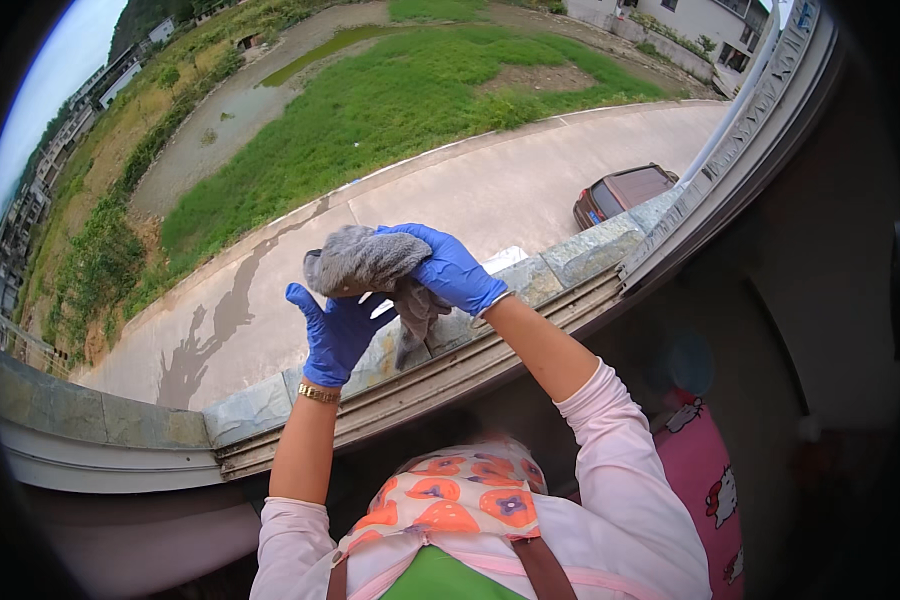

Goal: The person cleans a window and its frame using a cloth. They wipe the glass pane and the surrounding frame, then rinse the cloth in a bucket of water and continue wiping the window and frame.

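Observation:
A grey plush cloth (pixel 367 262) is bunched up above the stone outer sill, in the open window. My right hand (pixel 454 266), in a blue glove, grips it from the right, and a loose end hangs down over the sill. Just below the bundle is my left hand (pixel 337 337), also blue-gloved, with thumb and fingers spread. Part of its fingertips is hidden by the cloth, so I cannot tell whether they touch it. Beneath both forearms runs the metal window track (pixel 450 382), its grooves dirty. The stone-tiled sill (pixel 251 412) lies along its outer side.
A white object (pixel 504 259) lies at the sill beyond my right hand. The window frame (pixel 750 135) rises at the right. Far below outside are a concrete road (pixel 450 199) and a parked brown car (pixel 630 191). Indoors, a pink patterned cover (pixel 697 487) is at my right.

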Available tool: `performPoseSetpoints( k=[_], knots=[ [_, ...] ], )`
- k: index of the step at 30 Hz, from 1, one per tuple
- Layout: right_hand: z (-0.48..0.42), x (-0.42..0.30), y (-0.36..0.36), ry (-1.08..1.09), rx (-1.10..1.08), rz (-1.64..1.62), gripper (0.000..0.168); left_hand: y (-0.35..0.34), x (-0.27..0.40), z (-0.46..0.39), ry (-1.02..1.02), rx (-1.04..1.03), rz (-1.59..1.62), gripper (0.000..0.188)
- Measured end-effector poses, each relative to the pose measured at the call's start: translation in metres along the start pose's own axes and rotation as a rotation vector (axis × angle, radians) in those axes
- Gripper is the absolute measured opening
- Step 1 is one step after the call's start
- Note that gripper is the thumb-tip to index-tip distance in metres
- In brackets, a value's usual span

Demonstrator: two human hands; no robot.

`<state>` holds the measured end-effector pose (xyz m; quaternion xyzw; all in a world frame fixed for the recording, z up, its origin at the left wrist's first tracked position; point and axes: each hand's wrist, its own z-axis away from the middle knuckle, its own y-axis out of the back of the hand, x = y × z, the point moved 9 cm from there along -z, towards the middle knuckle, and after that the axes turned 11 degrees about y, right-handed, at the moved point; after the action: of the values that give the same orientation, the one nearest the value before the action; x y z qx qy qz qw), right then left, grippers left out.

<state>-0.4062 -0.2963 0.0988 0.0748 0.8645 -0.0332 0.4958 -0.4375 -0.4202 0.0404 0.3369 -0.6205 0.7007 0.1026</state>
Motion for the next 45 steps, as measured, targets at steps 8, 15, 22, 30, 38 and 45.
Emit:
performPoseSetpoints(
  k=[8,15,22,30,38,45],
  knots=[
    [0.020,-0.001,0.064,-0.075,-0.019,0.499,0.031,0.004,0.029,-0.038,-0.454,0.468,-0.475,0.042],
    [0.018,-0.014,0.094,-0.077,0.223,-0.074,0.031,-0.012,0.045,-0.050,-0.437,0.408,-0.434,0.046],
    [0.007,-0.027,0.074,-0.149,0.321,-0.442,0.030,-0.011,-0.051,-0.073,0.198,0.066,-0.480,0.073],
    [0.073,-0.033,0.053,-0.256,0.011,0.639,0.046,-0.021,-0.003,-0.082,-0.417,0.326,-1.325,0.100],
    [0.090,-0.070,0.065,-0.260,-0.103,0.943,0.039,-0.155,-0.001,-0.063,-0.919,0.294,-2.026,0.062],
    [0.100,-0.076,0.100,-0.164,-0.037,0.736,0.040,-0.136,-0.073,-0.106,-0.282,-0.430,-1.659,0.037]
  ],
)
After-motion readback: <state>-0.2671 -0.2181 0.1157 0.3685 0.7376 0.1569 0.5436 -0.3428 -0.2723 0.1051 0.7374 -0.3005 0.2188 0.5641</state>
